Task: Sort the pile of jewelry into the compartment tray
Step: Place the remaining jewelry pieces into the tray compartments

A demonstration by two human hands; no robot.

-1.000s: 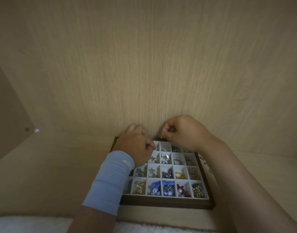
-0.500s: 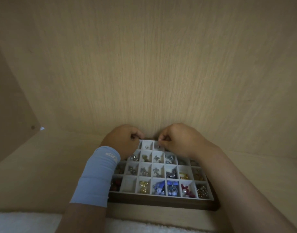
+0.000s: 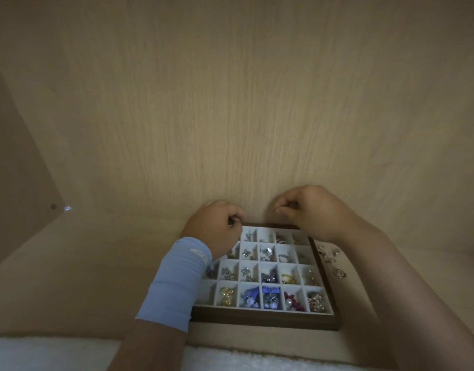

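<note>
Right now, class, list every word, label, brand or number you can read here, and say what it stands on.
White mark on the blue wrist sleeve: too blurred to read.
Compartment tray, jewelry, wooden panels: no text visible.

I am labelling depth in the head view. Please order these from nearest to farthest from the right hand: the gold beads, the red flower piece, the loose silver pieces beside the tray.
From the right hand:
1. loose silver pieces, just right of the tray.
2. red flower piece, front row, right part.
3. gold beads, front row, left part.
</note>
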